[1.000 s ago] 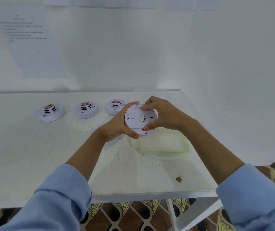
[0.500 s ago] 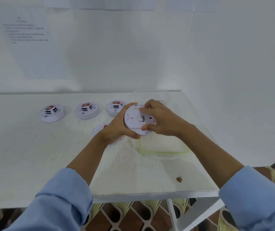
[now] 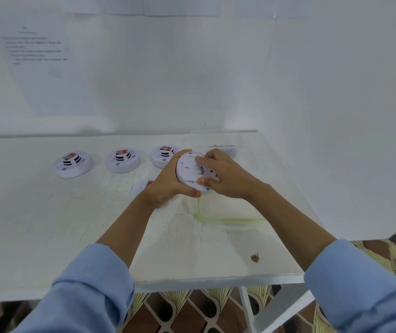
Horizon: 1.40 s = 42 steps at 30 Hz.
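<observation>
Gripping the round white detector point(image 3: 190, 170) by its rim, the left hand point(image 3: 168, 182) tilted it while the right hand point(image 3: 225, 175) pinched its back.

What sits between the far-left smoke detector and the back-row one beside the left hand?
Head view: a third smoke detector, the middle of the row, apart from the far-left detector and the right-hand detector on the table.

Light blue shirt on show here: the left sleeve point(image 3: 91, 284) and the right sleeve point(image 3: 365, 284) are plain, soft cloth, each ending in a thick rolled fold partway up the forearm. Beyond the folds the forearms are bare, and the left hand point(image 3: 168, 182) and right hand point(image 3: 227, 177) are bare too.
</observation>
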Each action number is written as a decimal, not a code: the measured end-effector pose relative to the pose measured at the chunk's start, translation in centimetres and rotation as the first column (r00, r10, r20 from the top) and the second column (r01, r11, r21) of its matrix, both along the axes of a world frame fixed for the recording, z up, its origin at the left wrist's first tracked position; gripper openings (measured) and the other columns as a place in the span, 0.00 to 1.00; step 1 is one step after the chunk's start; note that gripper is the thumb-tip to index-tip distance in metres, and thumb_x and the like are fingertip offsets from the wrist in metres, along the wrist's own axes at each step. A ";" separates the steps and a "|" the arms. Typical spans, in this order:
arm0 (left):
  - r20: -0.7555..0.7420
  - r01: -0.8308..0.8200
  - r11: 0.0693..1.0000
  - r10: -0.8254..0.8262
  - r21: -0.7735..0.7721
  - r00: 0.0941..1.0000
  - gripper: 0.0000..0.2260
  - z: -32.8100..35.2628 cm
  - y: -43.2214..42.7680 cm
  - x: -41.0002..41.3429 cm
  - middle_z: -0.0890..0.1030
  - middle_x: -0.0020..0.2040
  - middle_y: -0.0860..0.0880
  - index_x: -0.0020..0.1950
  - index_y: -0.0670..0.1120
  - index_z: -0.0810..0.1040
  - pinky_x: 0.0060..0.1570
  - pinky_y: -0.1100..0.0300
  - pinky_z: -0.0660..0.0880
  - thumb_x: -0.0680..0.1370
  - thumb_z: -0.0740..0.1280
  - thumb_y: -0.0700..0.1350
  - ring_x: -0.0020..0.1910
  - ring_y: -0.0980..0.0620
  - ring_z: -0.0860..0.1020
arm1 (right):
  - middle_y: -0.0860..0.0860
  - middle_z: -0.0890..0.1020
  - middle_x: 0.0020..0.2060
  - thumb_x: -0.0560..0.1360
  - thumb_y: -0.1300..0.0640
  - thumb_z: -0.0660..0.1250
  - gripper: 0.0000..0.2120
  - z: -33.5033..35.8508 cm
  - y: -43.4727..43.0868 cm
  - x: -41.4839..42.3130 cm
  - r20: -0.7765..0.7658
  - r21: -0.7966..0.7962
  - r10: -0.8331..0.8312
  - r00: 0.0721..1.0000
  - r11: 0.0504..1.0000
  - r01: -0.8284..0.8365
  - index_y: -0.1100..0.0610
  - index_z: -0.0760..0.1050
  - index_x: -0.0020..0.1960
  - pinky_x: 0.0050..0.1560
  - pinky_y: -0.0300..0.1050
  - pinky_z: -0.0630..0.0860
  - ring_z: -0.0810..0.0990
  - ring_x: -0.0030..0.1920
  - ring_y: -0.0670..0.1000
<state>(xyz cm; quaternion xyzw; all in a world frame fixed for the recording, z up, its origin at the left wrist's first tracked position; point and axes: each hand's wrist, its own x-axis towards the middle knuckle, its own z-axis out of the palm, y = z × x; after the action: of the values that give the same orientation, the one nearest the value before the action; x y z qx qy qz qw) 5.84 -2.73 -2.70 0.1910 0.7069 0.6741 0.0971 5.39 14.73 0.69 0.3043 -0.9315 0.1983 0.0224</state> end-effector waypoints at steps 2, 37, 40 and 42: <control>-0.038 0.006 0.998 -0.008 -0.056 0.999 0.36 0.8 0.0 0.2 0.75 0.56 0.44 0.62 0.48 0.69 0.49 0.57 0.78 0.58 0.74 0.29 0.55 0.53 0.77 | 0.54 0.68 0.61 0.77 0.51 0.63 0.26 0.2 0.1 0.0 0.085 -0.078 -0.006 0.996 0.997 0.012 0.53 0.61 0.72 0.59 0.42 0.66 0.67 0.60 0.52; 0.028 -0.166 0.983 0.169 -0.073 0.985 0.39 -1.1 -24.2 1.6 0.70 0.65 0.56 0.68 0.58 0.62 0.53 0.60 0.78 0.66 0.74 0.30 0.61 0.56 0.74 | 0.51 0.78 0.59 0.74 0.62 0.59 0.20 -3.1 -23.7 1.0 0.678 -0.732 0.386 0.626 0.271 0.625 0.46 0.72 0.62 0.53 0.53 0.77 0.77 0.57 0.56; 0.041 -0.149 0.985 0.153 -0.091 0.987 0.40 -2.1 -25.6 1.4 0.69 0.65 0.57 0.68 0.58 0.62 0.52 0.60 0.78 0.66 0.74 0.29 0.60 0.57 0.74 | 0.49 0.75 0.61 0.73 0.65 0.64 0.31 -4.1 -24.6 1.6 0.696 -0.713 0.349 0.628 0.444 0.543 0.40 0.62 0.68 0.49 0.52 0.79 0.78 0.57 0.56; 0.069 -0.141 0.986 0.147 -0.087 0.987 0.40 -2.6 -26.3 1.2 0.69 0.65 0.57 0.69 0.57 0.61 0.53 0.60 0.78 0.66 0.74 0.29 0.62 0.55 0.72 | 0.53 0.74 0.62 0.70 0.70 0.67 0.39 -5.0 -25.4 1.8 0.673 -0.730 0.353 0.650 0.454 0.510 0.39 0.59 0.70 0.45 0.51 0.80 0.81 0.53 0.54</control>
<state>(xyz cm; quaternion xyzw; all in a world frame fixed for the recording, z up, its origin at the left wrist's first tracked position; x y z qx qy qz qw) 7.05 -29.01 -5.30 0.1096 0.7418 0.6565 0.0824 7.21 -10.70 -4.29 0.0835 -0.6160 0.7569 -0.2015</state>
